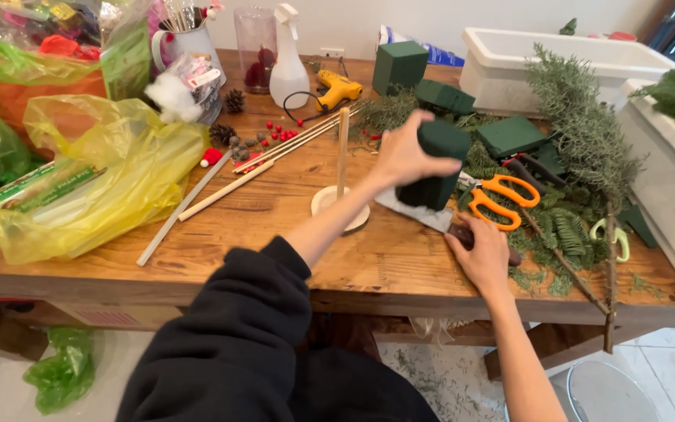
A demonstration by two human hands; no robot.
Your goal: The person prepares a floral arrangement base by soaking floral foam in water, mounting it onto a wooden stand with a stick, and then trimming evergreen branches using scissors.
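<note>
From the head view, the left side of the frame is filled with packaging. A yellow bag [95,176] lies crumpled on the wooden table [275,258] at centre left, with a long flat pack bearing a green and red label inside it. Above it, at upper left, a green bag [9,66] holds something orange, and another scrap of green plastic [64,375] sits on the floor at lower left. A white spray bottle [288,59] and a yellow glue gun [336,88] stand near the top centre; a white trough [556,66] fills the upper right.

In the middle of the frame, the left hand [404,156] is closed over the top of a dark green foam block [435,164], fingers wrapped round its upper end, holding it upright. The block stands on the blade of a knife [431,219] lying flat on the table. The right hand [482,254] is pressed down on the knife's dark handle, fingers curled over it; how tightly it grips cannot quite be made out.

Just right of the block lie orange scissors [501,199], touching the evergreen sprigs [580,148]. Left of the block stands a wooden dowel [342,156] on a round base. More foam blocks [509,134] lie behind.
</note>
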